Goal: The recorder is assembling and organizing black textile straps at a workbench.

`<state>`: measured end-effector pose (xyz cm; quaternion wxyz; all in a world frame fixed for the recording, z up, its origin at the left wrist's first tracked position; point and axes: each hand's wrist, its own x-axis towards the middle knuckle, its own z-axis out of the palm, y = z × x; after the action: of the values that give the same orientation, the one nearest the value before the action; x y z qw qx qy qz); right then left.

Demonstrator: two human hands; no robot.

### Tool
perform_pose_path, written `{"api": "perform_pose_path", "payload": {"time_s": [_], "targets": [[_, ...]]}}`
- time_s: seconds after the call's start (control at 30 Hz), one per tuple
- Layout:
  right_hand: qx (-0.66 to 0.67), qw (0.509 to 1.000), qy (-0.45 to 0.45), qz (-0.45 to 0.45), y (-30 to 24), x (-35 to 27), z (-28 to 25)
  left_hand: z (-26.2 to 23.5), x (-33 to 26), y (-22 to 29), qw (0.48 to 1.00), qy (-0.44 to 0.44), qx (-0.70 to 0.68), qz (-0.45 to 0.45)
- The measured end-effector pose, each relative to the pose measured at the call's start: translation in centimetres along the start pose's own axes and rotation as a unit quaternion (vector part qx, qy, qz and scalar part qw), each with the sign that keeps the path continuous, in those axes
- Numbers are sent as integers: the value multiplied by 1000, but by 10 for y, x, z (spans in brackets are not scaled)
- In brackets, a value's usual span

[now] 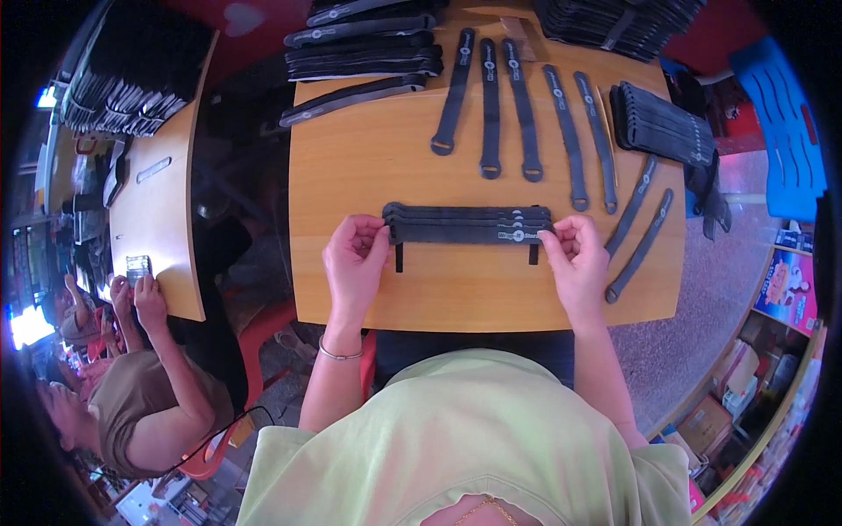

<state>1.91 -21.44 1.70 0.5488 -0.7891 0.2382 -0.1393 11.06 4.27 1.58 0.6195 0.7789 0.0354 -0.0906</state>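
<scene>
Head view shows both hands closed on the two ends of a small stack of black straps point(469, 223) lying crosswise at the centre of the frame, on the near half of a wooden table point(368, 167). The left hand point(355, 254) pinches the stack's left end between thumb and fingertips, and the right hand point(574, 254) pinches the right end the same way, so the bundle spans the gap between them and touches both. The straps look thin, soft and light, apt to sag or fan apart if lifted by one end; I judge that gripping both ends at once, or the middle where two short black tabs hang down below the stack, would keep the layers squared. The fabric seems matte and not slippery, and nothing about it looks fragile. Above the stack, in the upper middle of the frame, five single straps point(522, 110) lie side by side, lengthwise, each with a ring at its near end. Two more loose straps point(640, 228) lie at an angle at right. Bundled piles point(364, 44) sit at the upper edge, and another pile point(658, 123) at upper right. At lower left, another person point(140, 394) sits at a second table point(158, 219).
</scene>
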Motion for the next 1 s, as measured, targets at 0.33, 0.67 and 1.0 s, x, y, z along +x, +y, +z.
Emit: {"api": "perform_pose_path", "payload": {"time_s": [0.33, 0.67, 1.0], "targets": [[-25, 1000, 12, -3, -4, 1, 2, 2, -1, 2, 1000, 7, 7, 10], [-37, 999, 18, -4, -4, 2, 3, 3, -1, -1, 1000, 10, 18, 22], [-48, 999, 18, -5, -6, 2, 4, 3, 0, -4, 999, 17, 21, 23]]}}
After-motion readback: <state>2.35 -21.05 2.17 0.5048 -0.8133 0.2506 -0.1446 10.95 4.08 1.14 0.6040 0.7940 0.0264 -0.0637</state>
